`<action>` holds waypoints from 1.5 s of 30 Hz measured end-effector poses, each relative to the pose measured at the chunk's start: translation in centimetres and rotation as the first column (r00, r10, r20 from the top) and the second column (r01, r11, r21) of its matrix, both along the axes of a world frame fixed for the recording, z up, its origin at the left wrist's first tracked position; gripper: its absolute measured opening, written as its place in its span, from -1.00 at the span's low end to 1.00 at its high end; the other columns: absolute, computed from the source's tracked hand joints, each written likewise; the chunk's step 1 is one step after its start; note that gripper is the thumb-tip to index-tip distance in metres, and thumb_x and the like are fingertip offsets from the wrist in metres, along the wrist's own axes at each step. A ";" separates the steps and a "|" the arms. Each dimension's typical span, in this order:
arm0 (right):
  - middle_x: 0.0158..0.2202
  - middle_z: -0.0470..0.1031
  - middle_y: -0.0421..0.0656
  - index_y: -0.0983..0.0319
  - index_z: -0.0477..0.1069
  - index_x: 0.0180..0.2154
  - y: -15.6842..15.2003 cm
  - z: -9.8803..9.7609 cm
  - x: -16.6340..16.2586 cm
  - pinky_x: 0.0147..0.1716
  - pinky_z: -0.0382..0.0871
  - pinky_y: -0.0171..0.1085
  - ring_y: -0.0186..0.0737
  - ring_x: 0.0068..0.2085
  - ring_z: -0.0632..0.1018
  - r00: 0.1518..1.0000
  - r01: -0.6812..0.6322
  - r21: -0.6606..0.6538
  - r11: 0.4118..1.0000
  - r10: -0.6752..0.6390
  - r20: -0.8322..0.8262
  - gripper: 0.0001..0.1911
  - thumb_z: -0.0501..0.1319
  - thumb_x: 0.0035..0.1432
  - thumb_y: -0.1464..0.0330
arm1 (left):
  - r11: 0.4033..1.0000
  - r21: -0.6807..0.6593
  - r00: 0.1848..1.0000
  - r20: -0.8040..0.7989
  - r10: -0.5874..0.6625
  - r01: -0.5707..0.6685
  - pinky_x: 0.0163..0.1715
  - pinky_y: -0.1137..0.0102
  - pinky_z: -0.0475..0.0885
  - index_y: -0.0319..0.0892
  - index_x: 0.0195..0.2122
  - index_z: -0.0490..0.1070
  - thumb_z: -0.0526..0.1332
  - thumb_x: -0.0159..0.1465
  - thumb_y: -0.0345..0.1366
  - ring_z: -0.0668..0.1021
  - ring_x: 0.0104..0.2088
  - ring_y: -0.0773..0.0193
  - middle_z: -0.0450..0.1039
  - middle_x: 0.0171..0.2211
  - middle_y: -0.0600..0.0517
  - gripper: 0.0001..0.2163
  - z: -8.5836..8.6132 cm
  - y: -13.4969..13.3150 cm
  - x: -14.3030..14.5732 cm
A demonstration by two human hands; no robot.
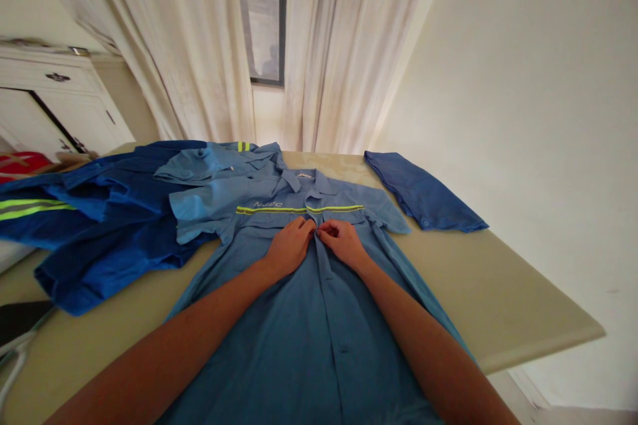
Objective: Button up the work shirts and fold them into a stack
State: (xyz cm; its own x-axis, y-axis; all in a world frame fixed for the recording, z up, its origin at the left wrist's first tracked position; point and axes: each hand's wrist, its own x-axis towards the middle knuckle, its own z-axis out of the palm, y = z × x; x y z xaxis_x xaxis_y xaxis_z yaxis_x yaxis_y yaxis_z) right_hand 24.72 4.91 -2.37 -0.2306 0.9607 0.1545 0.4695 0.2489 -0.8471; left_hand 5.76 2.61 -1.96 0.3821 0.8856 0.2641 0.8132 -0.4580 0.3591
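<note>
Far left: a white cabinet (50,89) is standing behind the bench (498,292). A red item (20,163) is showing below it at the frame edge; what it is cannot be told.

Left part of the bench: a loose heap of dark-blue garments (114,232) is lying there, and one piece is showing a yellow-green band toward the frame edge. A second pale-blue shirt (214,166) is lying across the far side of the heap, overlapping it.

Centre: the light-blue work shirt (309,339) is lying flat on the bench, front up, with its collar pointing away from you and its hem running toward you. Its left sleeve is overlapping the dark-blue heap. A reflective stripe (269,210) is crossing the chest.

You are reaching both forearms forward over the shirt body. Your left hand (289,246) is resting on the front just below the stripe, fingers curled in and pinching the cloth at the button line. Your right hand (343,242) is sitting just beside it, fingers likewise curled and closed on the opposite edge of the same line. The fingertips of the two hands are almost touching. Whether a button is between them cannot be told.

Right: a folded dark-blue garment (423,196) is lying on the bench, apart from the shirt, near the far right edge.

Behind: cream curtains (199,46) are hanging on both sides of a window.
</note>
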 end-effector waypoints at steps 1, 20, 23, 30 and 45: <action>-0.47 0.58 -0.20 0.25 0.59 -0.31 0.0 0.1 0.0 -0.42 0.35 -0.33 -0.27 -0.46 0.51 1.000 0.001 0.000 1.000 -0.001 0.006 -0.85 0.30 0.18 0.30 | 1.000 -0.002 1.000 0.014 -0.003 0.003 -0.13 0.27 0.47 -0.10 -0.06 0.41 0.00 0.48 -0.38 0.55 -0.11 0.09 0.45 -0.10 -0.09 -0.80 0.0 0.0 0.0; -0.41 0.57 -0.19 0.24 0.53 -0.30 -0.8 0.5 -0.7 -0.33 0.33 -0.33 -0.29 -0.40 0.52 0.980 0.003 0.124 0.992 -0.028 0.196 -0.93 0.26 0.24 0.41 | 0.996 -0.085 0.957 0.288 0.047 -0.023 -0.17 0.26 0.46 -0.13 -0.24 0.51 0.17 0.32 -0.41 0.59 -0.24 0.12 0.57 -0.24 -0.03 -0.88 -0.1 0.8 -0.2; -0.39 0.58 -0.19 0.25 0.54 -0.27 -0.8 0.4 -0.8 -0.30 0.33 -0.32 -0.28 -0.39 0.52 0.974 0.004 0.169 0.986 -0.042 0.223 -0.93 0.27 0.24 0.43 | 0.993 -0.111 0.950 0.306 0.066 -0.033 -0.19 0.27 0.45 -0.14 -0.23 0.53 0.20 0.32 -0.40 0.60 -0.26 0.14 0.59 -0.25 -0.02 -0.89 -0.1 0.8 -0.3; -0.39 0.58 -0.19 0.25 0.56 -0.26 -0.7 0.5 -0.8 -0.31 0.31 -0.33 -0.29 -0.40 0.52 0.967 -0.005 0.170 0.985 -0.039 0.252 -0.92 0.27 0.23 0.46 | 0.986 -0.157 0.972 0.221 0.082 -0.048 -0.17 0.29 0.44 -0.16 -0.22 0.50 0.18 0.30 -0.45 0.60 -0.22 0.13 0.58 -0.23 -0.06 -0.87 0.0 1.2 0.0; -0.39 0.55 -0.20 0.26 0.49 -0.27 -0.9 0.8 -1.3 -0.31 0.20 -0.32 -0.29 -0.38 0.47 0.944 0.035 0.167 0.985 -0.087 0.318 -0.94 0.25 0.28 0.50 | 0.998 0.052 0.953 0.300 -0.045 0.031 -0.12 0.23 0.41 -0.10 -0.23 0.35 0.05 0.38 -0.42 0.51 -0.20 0.09 0.45 -0.25 -0.04 -0.88 -0.6 -0.2 0.1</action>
